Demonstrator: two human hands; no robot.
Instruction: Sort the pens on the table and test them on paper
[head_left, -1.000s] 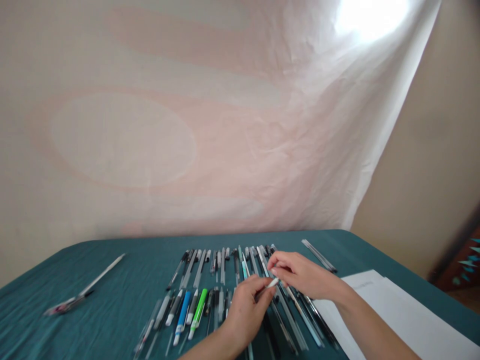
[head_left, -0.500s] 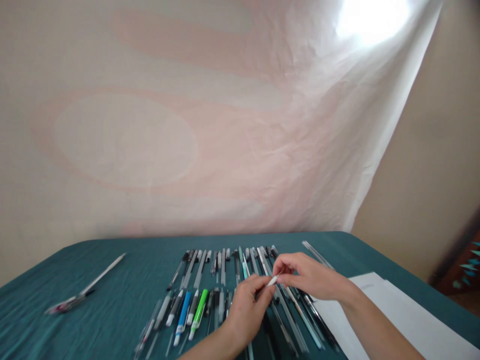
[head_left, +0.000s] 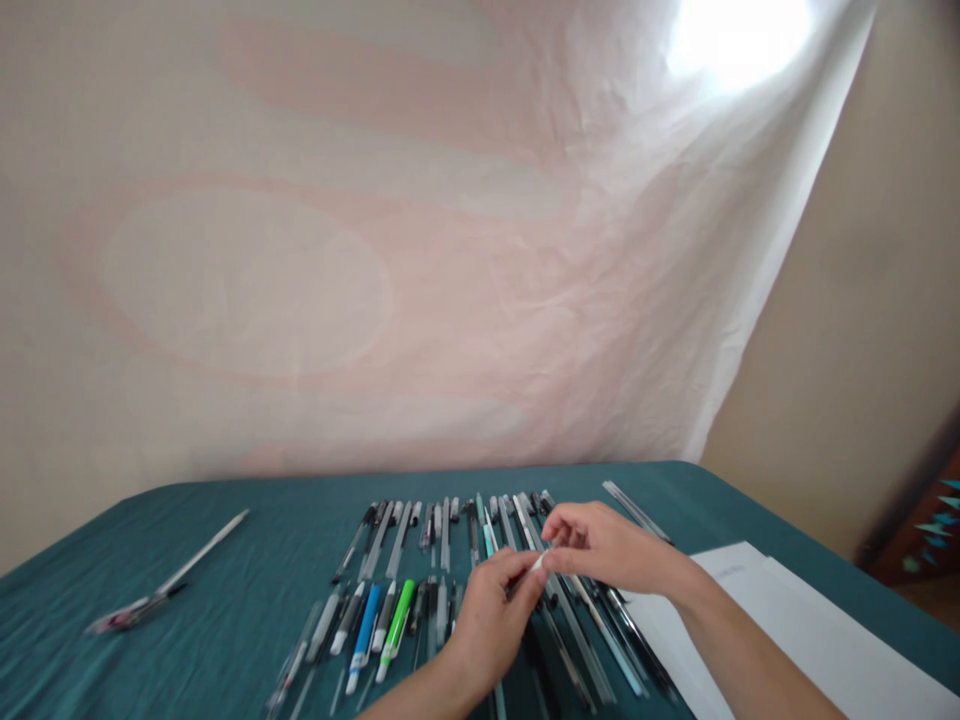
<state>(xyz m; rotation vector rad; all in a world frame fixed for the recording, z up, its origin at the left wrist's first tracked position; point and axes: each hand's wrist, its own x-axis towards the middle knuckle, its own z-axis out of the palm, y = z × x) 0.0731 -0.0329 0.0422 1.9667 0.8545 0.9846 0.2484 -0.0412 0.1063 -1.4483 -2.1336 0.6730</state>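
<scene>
My left hand is curled round a slim pen whose white end sticks out past its fingers. My right hand meets it from the right and pinches that white end between thumb and forefinger. Both hands hover just above rows of pens laid side by side on a teal tablecloth. A green marker and a blue marker lie in the nearer row, left of my left hand. Most of the held pen is hidden inside my left hand.
White paper sheets lie at the right front. A lone white pen and a darker pen rest far left. Another clear pen lies apart at the back right. A pale draped cloth hangs behind the table.
My right hand's fingertips have closed in on the pen's white end, so less of it shows between the hands. The left hand has barely shifted.
</scene>
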